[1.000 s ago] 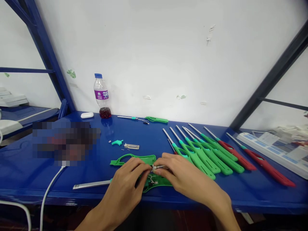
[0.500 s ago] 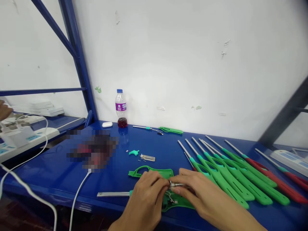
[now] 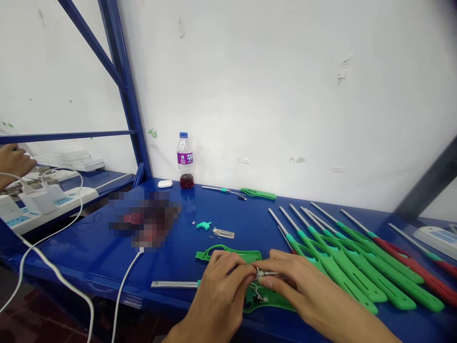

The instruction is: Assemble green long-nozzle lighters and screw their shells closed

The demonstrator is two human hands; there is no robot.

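My left hand (image 3: 224,286) and my right hand (image 3: 296,283) meet near the front edge of the blue table (image 3: 228,224). Both pinch a small metal part with thin wires (image 3: 262,275) between fingertips. Under them lies an opened green lighter half with a metal tube (image 3: 174,284) sticking out to the left. A second green handle shell (image 3: 214,253) lies just behind my left hand. To the right lies a row of assembled green lighters (image 3: 332,252) and red lighters (image 3: 410,259).
A teal trigger (image 3: 203,225) and a small clear part (image 3: 224,233) lie mid-table. A drink bottle (image 3: 185,162), a white case (image 3: 164,183) and another lighter (image 3: 250,193) stand by the wall. A white cable (image 3: 123,286) hangs over the front edge. Another person's hand (image 3: 12,162) shows far left.
The view has swung left and up a little, bringing the left shelf, power strips and another person's hand into sight. My hands stay pinched on the small part.
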